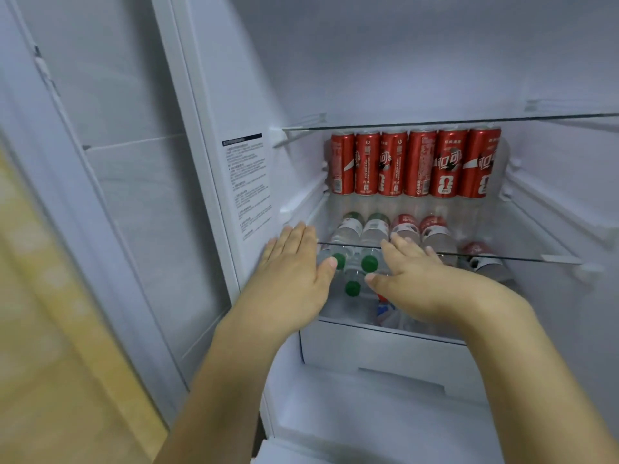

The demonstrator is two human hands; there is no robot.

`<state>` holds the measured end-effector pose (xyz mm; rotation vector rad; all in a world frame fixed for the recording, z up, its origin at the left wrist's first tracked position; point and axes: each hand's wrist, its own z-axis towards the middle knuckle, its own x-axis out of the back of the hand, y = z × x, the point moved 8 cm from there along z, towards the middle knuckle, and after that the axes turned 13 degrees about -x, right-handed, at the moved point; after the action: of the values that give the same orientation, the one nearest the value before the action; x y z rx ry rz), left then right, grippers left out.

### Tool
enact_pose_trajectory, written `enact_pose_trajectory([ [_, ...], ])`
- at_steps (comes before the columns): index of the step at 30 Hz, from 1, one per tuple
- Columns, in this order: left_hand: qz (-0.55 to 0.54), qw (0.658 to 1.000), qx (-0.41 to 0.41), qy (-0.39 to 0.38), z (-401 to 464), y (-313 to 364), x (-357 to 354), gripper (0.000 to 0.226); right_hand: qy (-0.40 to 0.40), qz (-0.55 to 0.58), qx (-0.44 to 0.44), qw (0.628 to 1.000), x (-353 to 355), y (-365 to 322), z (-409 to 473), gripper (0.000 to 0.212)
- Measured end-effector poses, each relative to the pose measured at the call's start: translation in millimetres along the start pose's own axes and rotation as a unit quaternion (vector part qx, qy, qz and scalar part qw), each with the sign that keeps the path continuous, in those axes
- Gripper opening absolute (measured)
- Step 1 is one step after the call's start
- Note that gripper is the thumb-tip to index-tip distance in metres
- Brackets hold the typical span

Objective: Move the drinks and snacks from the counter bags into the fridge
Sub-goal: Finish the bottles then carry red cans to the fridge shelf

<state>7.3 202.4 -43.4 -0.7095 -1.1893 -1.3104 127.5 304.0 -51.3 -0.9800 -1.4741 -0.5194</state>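
At fridge shelf | left hand (pixel 294 262) flat, spread | right hand (pixel 412 272) flat over bottles (pixel 355 272)

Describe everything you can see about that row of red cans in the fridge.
The red cans are six slim, tall drink cans, apparently metal, with white lettering and silver tops. They stand upright, side by side and nearly touching, at the back of a glass shelf, just beneath the glass shelf above. Water bottles lie on the shelf in front of them. Neither hand touches them.
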Motion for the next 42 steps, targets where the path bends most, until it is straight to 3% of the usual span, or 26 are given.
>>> enact_pose_trajectory([
  [10, 0.009, 0.999, 0.035, 0.017, -82, -14, 22, 0.064, -0.02, 0.011, 0.064, 0.998, -32, -48, -53, 0.068],
  [23, 0.064, 0.984, 0.159, 0.043, -232, -51, 76, 0.064, -0.069, -0.022, 0.196, 0.978, -79, -161, -135, 0.067],
  [42, 0.139, 0.918, 0.37, 0.043, -387, -47, 118, 0.065, -0.114, -0.047, 0.421, 0.899, -121, -280, -232, 0.07],
])
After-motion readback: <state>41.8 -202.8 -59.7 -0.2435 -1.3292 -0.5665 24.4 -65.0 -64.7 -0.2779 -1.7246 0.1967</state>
